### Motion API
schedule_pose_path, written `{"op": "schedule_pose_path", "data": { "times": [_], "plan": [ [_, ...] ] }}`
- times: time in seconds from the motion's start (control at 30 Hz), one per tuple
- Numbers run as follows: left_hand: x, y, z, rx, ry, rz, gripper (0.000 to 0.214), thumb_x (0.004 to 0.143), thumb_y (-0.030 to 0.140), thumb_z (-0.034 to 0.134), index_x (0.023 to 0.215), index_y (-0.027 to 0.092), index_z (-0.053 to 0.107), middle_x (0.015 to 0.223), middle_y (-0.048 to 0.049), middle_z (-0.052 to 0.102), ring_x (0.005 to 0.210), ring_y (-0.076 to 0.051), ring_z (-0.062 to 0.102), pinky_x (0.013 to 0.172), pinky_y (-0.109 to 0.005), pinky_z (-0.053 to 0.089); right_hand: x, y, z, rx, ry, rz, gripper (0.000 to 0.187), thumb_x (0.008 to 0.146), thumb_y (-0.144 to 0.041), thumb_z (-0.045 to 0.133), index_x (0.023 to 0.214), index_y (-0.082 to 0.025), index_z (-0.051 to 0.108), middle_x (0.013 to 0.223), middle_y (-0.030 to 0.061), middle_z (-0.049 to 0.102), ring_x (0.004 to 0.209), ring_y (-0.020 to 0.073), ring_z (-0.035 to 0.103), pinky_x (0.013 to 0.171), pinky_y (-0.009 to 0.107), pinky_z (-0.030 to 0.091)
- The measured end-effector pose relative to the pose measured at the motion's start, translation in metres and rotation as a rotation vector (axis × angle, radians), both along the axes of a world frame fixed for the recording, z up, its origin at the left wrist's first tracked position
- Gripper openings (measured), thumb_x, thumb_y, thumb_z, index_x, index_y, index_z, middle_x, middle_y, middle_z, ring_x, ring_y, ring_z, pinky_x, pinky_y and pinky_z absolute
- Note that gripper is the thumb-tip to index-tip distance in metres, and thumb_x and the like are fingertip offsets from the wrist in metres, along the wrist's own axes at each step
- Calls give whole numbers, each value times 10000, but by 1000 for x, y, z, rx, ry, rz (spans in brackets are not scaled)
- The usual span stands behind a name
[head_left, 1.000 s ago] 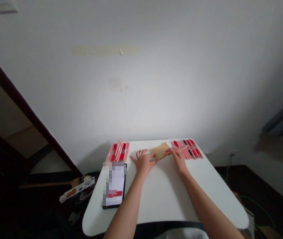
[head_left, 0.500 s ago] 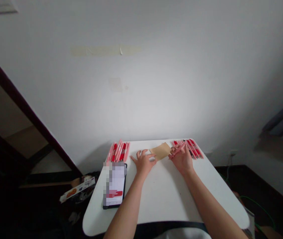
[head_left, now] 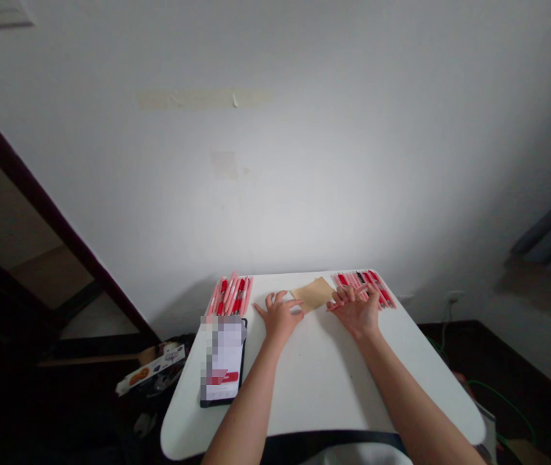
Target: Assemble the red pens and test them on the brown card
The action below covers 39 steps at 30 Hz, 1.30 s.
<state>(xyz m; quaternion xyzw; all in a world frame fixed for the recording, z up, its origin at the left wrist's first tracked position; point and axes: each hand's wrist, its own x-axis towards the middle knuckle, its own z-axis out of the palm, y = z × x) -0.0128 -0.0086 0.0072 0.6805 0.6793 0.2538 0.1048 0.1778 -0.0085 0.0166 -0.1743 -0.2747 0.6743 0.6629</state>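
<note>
A small sheet of brown paper (head_left: pixel 314 294) lies at the far middle of the table, between my hands. My left hand (head_left: pixel 279 318) has its thumb and index finger at the paper's near left corner, pinching or pressing it, with the other fingers spread. In my right hand (head_left: pixel 356 314), turned palm up, a pink pen (head_left: pixel 361 290) lies slantwise across the curled fingers, partly hidden by them. Just behind that hand is a row of pink and red pens (head_left: pixel 382 289). Another bundle of pink and red pens (head_left: pixel 230 294) rests at the far left.
A phone (head_left: pixel 227 361) with a lit screen lies on the left of the white table (head_left: pixel 314 387). The table's far edge is close to the wall (head_left: pixel 294 161). On the floor to the left sits a white printed box (head_left: pixel 152 369); a green cable (head_left: pixel 502 397) runs on the right.
The pen in my right hand has turned lower into the fingers, and the fingers have shifted around it. My left hand and the paper have stayed in place.
</note>
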Motion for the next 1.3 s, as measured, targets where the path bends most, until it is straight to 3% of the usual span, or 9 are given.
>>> {"op": "schedule_pose_path", "data": {
  "times": [0.3,0.5,0.7,0.83,1.0,1.13,1.23,1.3],
  "plan": [
    [-1,3,-6,38,2,9,300,695,390,716,987,457,698,1345,37,540,1301,-326,334,1052,-757,7,-4,7,-5,-27,-142,-66,560,817,-755,361,672,-227,482,607,-44,360,537,109,357,547,270,406],
    [-2,2,-6,47,11,-6,305,695,394,723,986,479,689,1328,44,550,1287,-319,349,1048,-762,17,-4,16,-16,-46,-200,-96,423,803,-639,535,971,-263,631,653,-30,483,549,104,419,538,254,417],
    [-2,2,-5,24,19,-8,314,699,413,718,1002,488,679,1347,52,529,1300,-317,340,1048,-763,22,-4,24,-28,-109,-235,-257,396,657,-444,758,979,-233,667,784,-1,599,607,98,485,500,218,406],
    [-1,1,-1,-21,31,-7,329,712,417,707,1035,471,673,1374,47,507,1317,-308,312,1066,-740,9,0,27,-30,-110,-269,-333,379,635,-419,772,949,-224,689,839,7,612,671,105,516,523,212,447],
    [-1,1,-3,10,8,-9,296,720,403,704,1007,473,684,1350,48,531,1304,-306,330,1061,-743,-3,15,31,-29,-57,-317,-435,364,644,-397,765,947,-213,684,750,-10,599,618,103,503,540,237,464],
    [-2,2,-7,33,10,-6,291,716,409,705,1001,466,688,1347,38,530,1304,-308,330,1060,-743,-6,29,30,-29,-6,-617,-639,469,672,-500,739,1026,-199,669,800,4,618,626,114,526,585,267,463],
    [-1,2,-8,44,13,-3,279,725,407,695,1001,450,694,1346,28,531,1299,-314,329,1067,-734,6,37,28,-30,73,-951,-877,456,759,-537,638,1046,-183,667,951,73,647,794,178,572,703,326,473],
    [0,1,-6,48,16,-2,268,732,423,685,1000,440,696,1333,19,541,1291,-316,331,1062,-739,22,40,28,-32,146,-1174,-959,414,822,-512,561,1030,-171,674,985,109,657,872,215,567,795,380,455]
  ]
}}
